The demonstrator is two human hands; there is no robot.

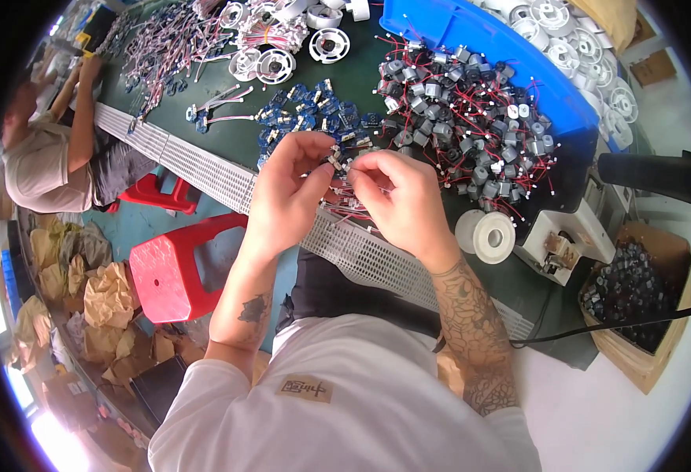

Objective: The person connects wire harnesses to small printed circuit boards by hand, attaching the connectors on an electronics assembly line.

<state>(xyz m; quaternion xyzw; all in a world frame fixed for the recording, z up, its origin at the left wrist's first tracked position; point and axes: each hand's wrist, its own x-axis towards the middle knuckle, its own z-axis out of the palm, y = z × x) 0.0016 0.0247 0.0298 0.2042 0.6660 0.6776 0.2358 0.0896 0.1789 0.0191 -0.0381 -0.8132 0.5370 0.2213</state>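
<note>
— Where are the two hands?
— Just on the near side of the heap of blue circuit boards (314,110); take that heap as our landmark.
— And the left hand (290,185)?
— Its thumb and forefinger are pinched on a small white wire connector (336,158), right at the heap's near edge. Part of the piece is hidden by the fingers.
— The right hand (400,193)?
— Thumb and forefinger curl toward each other, close beside that connector. I can't tell whether they grip a wire or nothing.
— What lies under the hands?
— Thin red and white wires (347,209), nearer the wearer than the heap, next to the perforated metal strip (353,250) along the bench.
— To the right of the heap?
— A big pile of small grey motors (448,110) with red leads, and past them a blue plastic bin (511,51). Nearer the wearer on that side stands a white spool (493,237).
— Beyond the heap?
— White round plastic housings (275,66), with a tangle of wired connectors (168,47) to their left.
— Anything farther left?
— A seated co-worker (46,161) and, nearer the wearer, a red plastic stool (168,275).
</note>
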